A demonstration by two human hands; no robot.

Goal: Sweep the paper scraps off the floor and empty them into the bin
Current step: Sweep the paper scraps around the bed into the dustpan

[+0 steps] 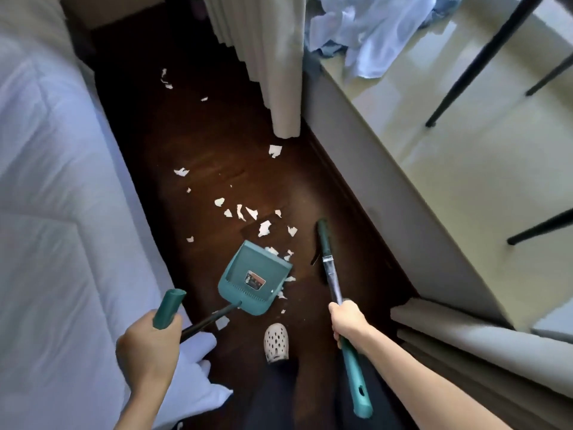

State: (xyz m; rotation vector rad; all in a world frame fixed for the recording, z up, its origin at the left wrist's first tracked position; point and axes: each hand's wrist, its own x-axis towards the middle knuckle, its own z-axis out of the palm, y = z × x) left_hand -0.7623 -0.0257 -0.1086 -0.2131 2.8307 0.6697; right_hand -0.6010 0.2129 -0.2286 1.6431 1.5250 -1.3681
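Observation:
Several white paper scraps (264, 228) lie scattered on the dark wooden floor (214, 144), from near the curtain down to the dustpan. A teal dustpan (252, 279) rests on the floor with a few scraps at its mouth and right side. My left hand (148, 346) grips the teal top of its long handle. My right hand (348, 319) grips the broom's handle (333, 280); the teal broom head (322, 234) touches the floor just right of the scraps. No bin is visible.
A white-covered bed (52, 212) borders the floor strip on the left. A pale curtain (279, 63) hangs ahead, and a raised sill with light blue cloth (369, 32) and dark chair legs (483, 60) runs along the right. My white perforated shoe (276, 342) stands below the dustpan.

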